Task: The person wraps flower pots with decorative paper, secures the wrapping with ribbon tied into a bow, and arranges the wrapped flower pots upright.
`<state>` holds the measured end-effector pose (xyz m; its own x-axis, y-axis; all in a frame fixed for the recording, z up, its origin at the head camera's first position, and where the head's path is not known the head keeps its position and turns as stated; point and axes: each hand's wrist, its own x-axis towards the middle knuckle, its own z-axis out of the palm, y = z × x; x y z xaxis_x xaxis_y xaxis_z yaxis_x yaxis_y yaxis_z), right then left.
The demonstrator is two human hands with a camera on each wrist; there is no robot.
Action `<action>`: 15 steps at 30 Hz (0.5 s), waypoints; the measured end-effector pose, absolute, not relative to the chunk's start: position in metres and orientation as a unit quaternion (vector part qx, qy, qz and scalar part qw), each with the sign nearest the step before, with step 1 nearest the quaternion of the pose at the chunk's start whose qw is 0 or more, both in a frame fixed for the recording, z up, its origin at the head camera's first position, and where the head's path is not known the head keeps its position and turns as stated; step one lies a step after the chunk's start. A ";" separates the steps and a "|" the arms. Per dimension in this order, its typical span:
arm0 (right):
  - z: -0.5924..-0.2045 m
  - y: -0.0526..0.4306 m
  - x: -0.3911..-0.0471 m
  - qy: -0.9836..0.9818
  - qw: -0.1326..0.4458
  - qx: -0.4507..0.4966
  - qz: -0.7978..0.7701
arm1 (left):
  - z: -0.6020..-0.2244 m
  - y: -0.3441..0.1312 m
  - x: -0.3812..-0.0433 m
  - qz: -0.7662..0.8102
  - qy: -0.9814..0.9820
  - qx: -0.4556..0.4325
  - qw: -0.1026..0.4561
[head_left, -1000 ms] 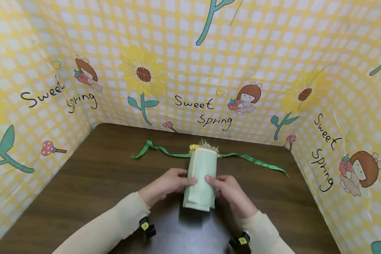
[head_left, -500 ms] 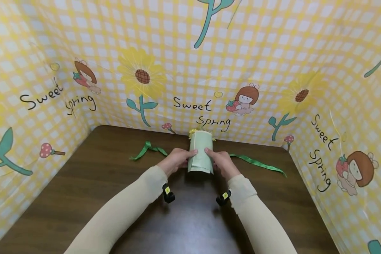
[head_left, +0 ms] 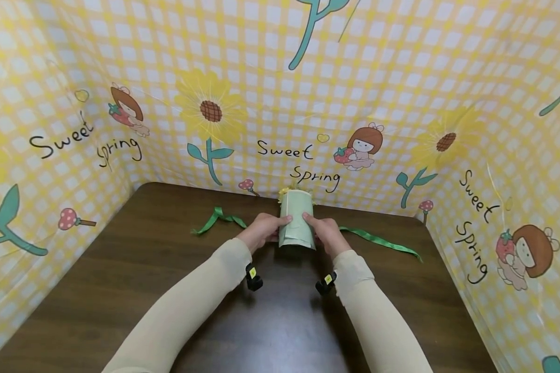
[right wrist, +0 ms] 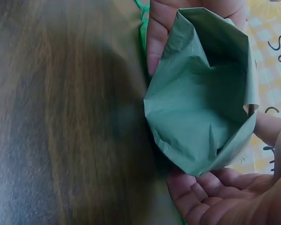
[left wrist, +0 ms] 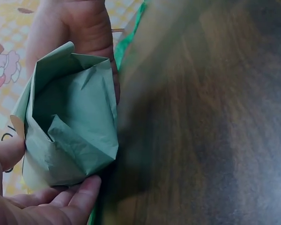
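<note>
A bouquet rolled in pale green wrapping paper (head_left: 297, 228) is held between both hands near the back of the table. Yellow flowers (head_left: 283, 192) peek out past its far end. My left hand (head_left: 263, 228) grips its left side, thumb on top and fingers underneath; my right hand (head_left: 327, 232) does the same on the right. Both wrist views look into the open, creased lower end of the paper (left wrist: 79, 108). A green ribbon (head_left: 378, 241) stretches across the table, its middle hidden behind the hands and bouquet.
The dark brown wooden table (head_left: 261, 321) ends at a yellow checked cloth (head_left: 280, 93) printed with flowers and words, which rises behind it and on both sides. Black wrist cameras (head_left: 253, 277) sit under the cream sleeves.
Both hands have carried the wrapped bouquet away from the body, toward the back of the table and over the ribbon's middle. In the last half second it has barely shifted.
</note>
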<state>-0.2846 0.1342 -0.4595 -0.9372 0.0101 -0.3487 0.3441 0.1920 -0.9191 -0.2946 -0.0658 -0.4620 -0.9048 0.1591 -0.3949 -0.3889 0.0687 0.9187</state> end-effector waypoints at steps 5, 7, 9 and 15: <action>-0.461 0.137 -0.285 0.772 0.147 0.116 -0.607 | -0.467 -0.065 -0.296 0.674 0.707 -0.074 0.201; -0.460 0.140 -0.285 0.788 0.151 0.108 -0.587 | -0.466 -0.065 -0.297 0.660 0.722 -0.060 0.198; -0.457 0.144 -0.286 0.829 0.137 0.091 -0.534 | -0.463 -0.066 -0.297 0.617 0.764 -0.037 0.187; -0.451 0.153 -0.292 0.913 0.102 0.012 -0.394 | -0.455 -0.072 -0.303 0.485 0.859 0.037 0.157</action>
<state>-0.2920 0.1526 -0.4511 -0.9790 -0.0580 -0.1954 0.1023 0.6894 -0.7172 -0.3028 -0.0718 -0.4549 -0.9477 0.2162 -0.2348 -0.0892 0.5268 0.8453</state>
